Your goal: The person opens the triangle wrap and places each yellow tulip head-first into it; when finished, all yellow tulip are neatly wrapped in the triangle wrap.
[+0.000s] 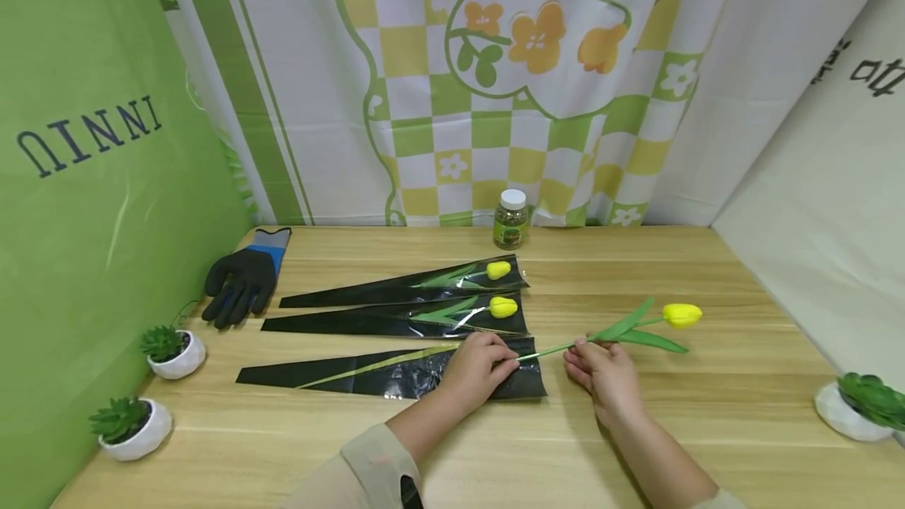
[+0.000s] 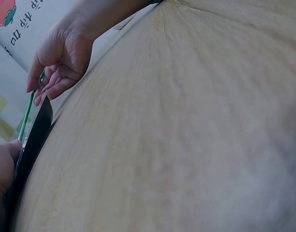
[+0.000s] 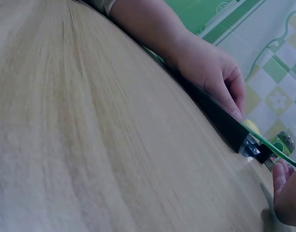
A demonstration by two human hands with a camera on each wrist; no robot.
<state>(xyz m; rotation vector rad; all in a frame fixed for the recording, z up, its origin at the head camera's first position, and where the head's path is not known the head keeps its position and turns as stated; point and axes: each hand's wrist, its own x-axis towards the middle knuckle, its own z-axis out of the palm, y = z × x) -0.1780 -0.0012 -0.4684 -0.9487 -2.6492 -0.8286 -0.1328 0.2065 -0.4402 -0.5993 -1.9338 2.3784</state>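
Note:
A yellow artificial tulip with green leaves is held by its stem between the thumb and fingers of my right hand, its bloom pointing right. The lower stem reaches left over the wide mouth of a black flower sleeve with a clear front and a gold stripe. My left hand pinches the sleeve near that mouth, its fingertips beside the stem; the stem's end is hidden there. In the right wrist view the green stem slants from the left fingertips to the right hand.
Behind lie two black sleeves, each with a yellow tulip inside. A white-lidded jar stands at the back. A dark work glove lies at the left. Small potted succulents stand at the left and right edges.

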